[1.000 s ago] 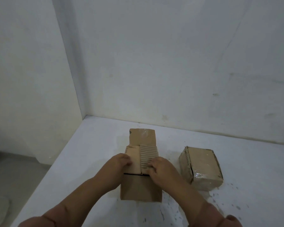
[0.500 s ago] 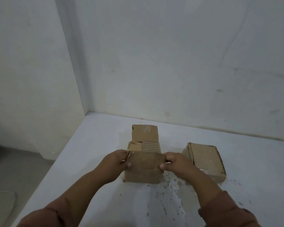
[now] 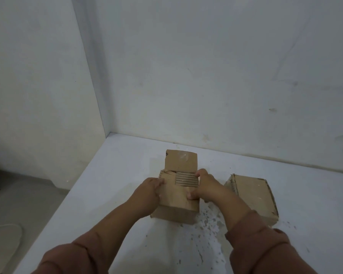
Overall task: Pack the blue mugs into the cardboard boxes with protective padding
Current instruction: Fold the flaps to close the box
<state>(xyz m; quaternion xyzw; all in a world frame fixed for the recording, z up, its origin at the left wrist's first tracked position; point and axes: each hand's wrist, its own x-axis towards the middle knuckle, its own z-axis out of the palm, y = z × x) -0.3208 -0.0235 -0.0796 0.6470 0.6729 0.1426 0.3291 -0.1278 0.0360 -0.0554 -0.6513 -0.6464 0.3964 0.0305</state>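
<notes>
A small cardboard box stands on the white table in front of me. Its far flap stands up. The side flaps lie folded in, one showing bare corrugated ribs. The near flap is folded down over the top. My left hand presses on the box's left top edge. My right hand holds the right top edge, thumb on the near flap. No blue mug is in view; the box's inside is hidden.
A second cardboard box, closed, lies to the right of the first, close to my right forearm. White walls meet in a corner behind the table. The table's left edge drops to a grey floor. Paint chips speckle the near tabletop.
The near flap has gone from hanging down in front, to lifted upright, to folded down over the box top. Both hands followed it onto the top edges.
</notes>
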